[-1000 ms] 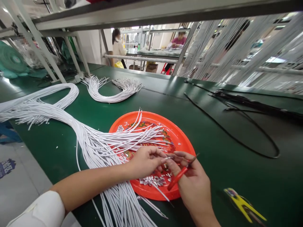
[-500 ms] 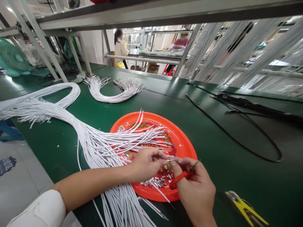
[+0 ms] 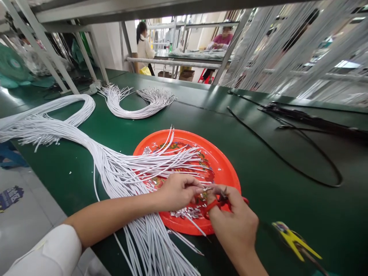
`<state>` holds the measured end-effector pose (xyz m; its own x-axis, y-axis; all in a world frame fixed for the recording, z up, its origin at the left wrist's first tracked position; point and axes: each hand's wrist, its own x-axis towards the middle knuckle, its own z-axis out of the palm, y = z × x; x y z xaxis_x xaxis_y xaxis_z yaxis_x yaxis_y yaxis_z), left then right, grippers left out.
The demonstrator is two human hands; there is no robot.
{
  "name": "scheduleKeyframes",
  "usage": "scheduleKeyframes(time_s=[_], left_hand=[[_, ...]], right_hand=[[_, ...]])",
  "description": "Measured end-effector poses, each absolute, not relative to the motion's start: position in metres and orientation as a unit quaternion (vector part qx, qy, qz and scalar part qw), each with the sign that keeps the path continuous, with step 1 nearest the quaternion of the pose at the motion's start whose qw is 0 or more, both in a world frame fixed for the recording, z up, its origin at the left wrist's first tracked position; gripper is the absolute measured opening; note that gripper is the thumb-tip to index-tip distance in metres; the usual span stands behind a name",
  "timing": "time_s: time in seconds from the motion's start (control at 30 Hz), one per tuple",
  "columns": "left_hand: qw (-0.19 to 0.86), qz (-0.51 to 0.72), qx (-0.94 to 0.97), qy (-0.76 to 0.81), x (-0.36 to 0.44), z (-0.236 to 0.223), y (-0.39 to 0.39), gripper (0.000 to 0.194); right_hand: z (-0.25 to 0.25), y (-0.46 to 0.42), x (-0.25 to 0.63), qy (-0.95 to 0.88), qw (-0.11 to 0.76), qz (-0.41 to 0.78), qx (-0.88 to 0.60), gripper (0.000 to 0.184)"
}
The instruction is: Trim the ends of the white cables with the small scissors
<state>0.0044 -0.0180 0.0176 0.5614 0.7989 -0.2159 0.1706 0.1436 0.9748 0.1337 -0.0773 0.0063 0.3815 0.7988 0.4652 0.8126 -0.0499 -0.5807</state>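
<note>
Over a round red tray [image 3: 227, 172], my left hand [image 3: 179, 190] is closed in a pinch on the thin end of a white cable [image 3: 206, 189]. My right hand [image 3: 237, 220] meets that end with its thumb and finger, while red-handled scissors [image 3: 212, 207] stay gripped in the same hand. Their dark blades show between the fingers, partly hidden. A large bundle of white cables [image 3: 110, 165] runs under my left forearm, and many of its ends fan out across the tray. Shiny foil scraps [image 3: 188, 212] lie on the tray near my hands.
Yellow snips [image 3: 296, 241] lie at the right on the green table [image 3: 201, 111]. Black cables [image 3: 304, 153] curve behind them. Another white cable bundle [image 3: 132, 111] lies farther back. Metal shelf legs [image 3: 47, 46] stand at the left; two people are visible beyond the table.
The scissors have turned within my right hand, their blades now tucked between the fingers. Both hands stay together at the cable end. The whole view has shifted slightly.
</note>
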Motion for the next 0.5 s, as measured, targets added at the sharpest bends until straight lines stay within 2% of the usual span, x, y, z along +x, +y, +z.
scheduleKeyframes(time_s=[0.17,0.33,0.5], left_hand=[[0.666,0.217,0.585,0.408,0.004,0.026,-0.016,0.012],[0.677,0.181,0.585,0.408,0.003,0.028,-0.016,0.015],[0.587,0.237,0.648,0.424,0.003,0.02,-0.018,0.018]], right_hand=[[0.004,-0.075,0.143,-0.547,0.454,0.098,-0.697,0.018],[0.007,-0.072,0.149,-0.536,0.437,0.205,-0.692,0.017],[0.011,-0.069,0.146,-0.428,0.554,0.296,-0.649,0.023]])
